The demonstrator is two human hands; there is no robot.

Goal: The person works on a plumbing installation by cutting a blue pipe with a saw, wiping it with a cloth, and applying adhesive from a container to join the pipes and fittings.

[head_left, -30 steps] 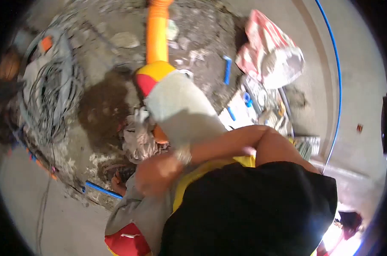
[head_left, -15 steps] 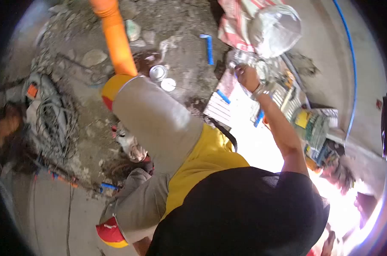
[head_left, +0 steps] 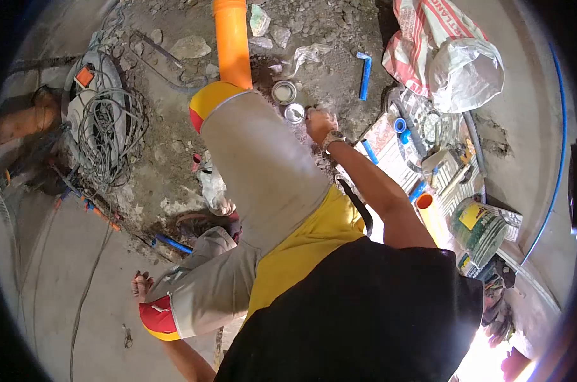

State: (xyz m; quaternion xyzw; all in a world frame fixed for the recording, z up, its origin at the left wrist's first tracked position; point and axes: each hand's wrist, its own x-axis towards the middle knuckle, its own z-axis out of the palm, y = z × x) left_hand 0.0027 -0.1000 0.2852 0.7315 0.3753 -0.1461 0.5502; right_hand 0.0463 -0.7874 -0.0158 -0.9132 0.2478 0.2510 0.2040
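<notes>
My right hand [head_left: 320,125], with a watch on its wrist, is low over the dirt with its fingers curled. It is right beside a small round tin or lid [head_left: 294,113], and whatever its fingers hold is hidden. Touching that one is an open can [head_left: 283,92] with pale contents. My left hand [head_left: 141,285] hangs past my left knee, fingers partly bent and apart, nothing visible in it. An orange pipe [head_left: 232,48] stands against my right knee. To the right of my right hand, short blue pipe pieces [head_left: 369,151] lie on a light ribbed panel [head_left: 390,137].
A blue pipe with an elbow [head_left: 365,76] lies on the dirt. At upper right are a cement sack [head_left: 416,57] and a blue hose [head_left: 563,127]. A bucket [head_left: 479,229] stands at right. Coiled cable [head_left: 113,127] and another person's arm [head_left: 21,124] are at left.
My right hand has moved left from the clutter on the panel to the small tins. My left hand has come into view beside my left knee. The whole view has shifted and is sharper.
</notes>
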